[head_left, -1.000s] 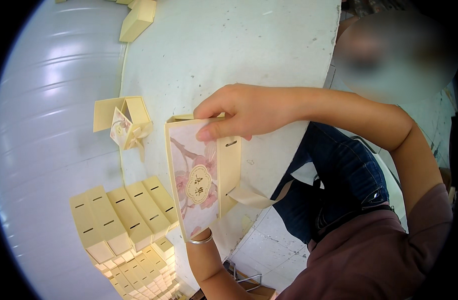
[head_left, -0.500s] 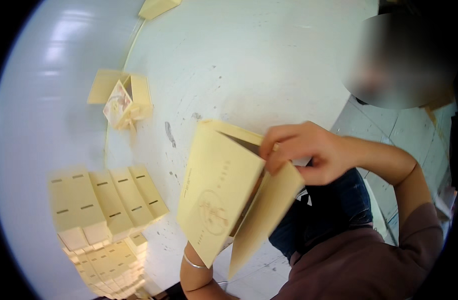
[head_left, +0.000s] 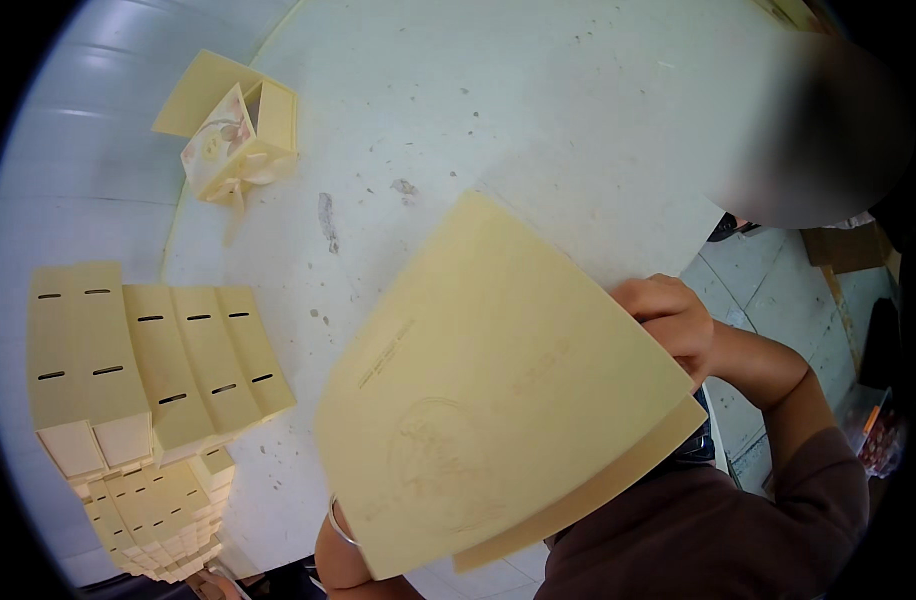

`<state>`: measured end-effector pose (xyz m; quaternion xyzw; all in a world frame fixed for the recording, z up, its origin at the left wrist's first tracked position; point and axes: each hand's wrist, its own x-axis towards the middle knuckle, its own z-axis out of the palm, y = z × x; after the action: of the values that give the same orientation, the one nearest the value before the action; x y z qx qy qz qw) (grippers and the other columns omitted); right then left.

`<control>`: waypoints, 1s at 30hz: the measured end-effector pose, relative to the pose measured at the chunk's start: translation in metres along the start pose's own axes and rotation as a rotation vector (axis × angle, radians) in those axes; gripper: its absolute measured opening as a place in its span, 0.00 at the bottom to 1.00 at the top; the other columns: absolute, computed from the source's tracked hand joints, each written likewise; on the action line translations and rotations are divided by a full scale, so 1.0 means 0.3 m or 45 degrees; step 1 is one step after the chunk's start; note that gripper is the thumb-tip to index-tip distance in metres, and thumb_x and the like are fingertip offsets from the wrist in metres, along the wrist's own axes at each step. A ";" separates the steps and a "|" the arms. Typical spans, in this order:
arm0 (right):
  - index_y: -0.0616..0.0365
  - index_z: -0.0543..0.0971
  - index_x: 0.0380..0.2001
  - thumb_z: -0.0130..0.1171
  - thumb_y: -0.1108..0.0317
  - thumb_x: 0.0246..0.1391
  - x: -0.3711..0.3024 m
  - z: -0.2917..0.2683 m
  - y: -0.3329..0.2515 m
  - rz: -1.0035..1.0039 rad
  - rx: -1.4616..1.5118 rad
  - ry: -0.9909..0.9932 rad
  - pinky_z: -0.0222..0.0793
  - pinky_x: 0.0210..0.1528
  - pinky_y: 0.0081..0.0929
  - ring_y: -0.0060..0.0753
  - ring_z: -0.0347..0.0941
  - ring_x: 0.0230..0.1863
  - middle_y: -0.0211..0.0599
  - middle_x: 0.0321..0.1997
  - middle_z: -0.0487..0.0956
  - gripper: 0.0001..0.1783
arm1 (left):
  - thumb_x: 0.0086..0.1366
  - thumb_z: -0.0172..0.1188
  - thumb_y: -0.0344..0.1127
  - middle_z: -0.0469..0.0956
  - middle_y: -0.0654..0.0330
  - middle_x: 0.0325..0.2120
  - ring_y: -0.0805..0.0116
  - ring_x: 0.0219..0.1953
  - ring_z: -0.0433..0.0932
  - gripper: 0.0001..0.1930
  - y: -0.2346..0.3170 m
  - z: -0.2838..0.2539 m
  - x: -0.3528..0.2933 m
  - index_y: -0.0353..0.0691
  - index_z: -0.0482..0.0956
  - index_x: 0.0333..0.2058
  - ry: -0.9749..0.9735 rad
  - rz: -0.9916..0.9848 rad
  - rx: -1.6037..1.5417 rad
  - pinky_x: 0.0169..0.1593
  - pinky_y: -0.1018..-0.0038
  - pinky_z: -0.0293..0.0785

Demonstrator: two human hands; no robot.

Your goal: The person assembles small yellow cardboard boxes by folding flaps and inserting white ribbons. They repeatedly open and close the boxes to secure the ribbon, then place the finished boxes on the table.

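Note:
A large cream cardboard box [head_left: 498, 380] with a faint round printed emblem is held up close, its broad face turned upward. A second cream panel shows beneath its lower right edge. My right hand [head_left: 668, 325] grips the box's right edge, with the fingers curled and partly hidden behind the panel. Only my left forearm [head_left: 346, 550], with a silver bangle at the wrist, shows below the box's lower left corner. The box hides my left hand and its fingers.
Stacked cream boxes with dark slots [head_left: 158, 370] stand at the left on the white table [head_left: 398, 120]. An open cream box with a ribbon [head_left: 243, 140] sits at the far left. A person [head_left: 818, 130] is at the upper right, beyond the table edge.
The box has come up closer and turned, its broad face now filling more of the view. The gap between its panels is hidden now. My right hand has moved right, to its edge.

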<state>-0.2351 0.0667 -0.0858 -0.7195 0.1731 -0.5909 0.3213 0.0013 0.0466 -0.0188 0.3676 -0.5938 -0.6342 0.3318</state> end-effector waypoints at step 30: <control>0.64 0.72 0.36 0.53 0.79 0.45 0.048 0.012 -0.011 0.279 0.041 0.079 0.69 0.31 0.21 0.32 0.72 0.29 0.43 0.40 0.69 0.11 | 0.65 0.47 0.45 0.69 0.61 0.40 0.73 0.40 0.66 0.17 0.009 -0.027 0.038 0.40 0.66 0.46 -0.039 -0.048 -0.088 0.41 0.76 0.64</control>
<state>-0.2286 0.0609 -0.0733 -0.6721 0.2511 -0.5770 0.3902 0.0024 0.0324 -0.0170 0.3573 -0.5693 -0.6661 0.3233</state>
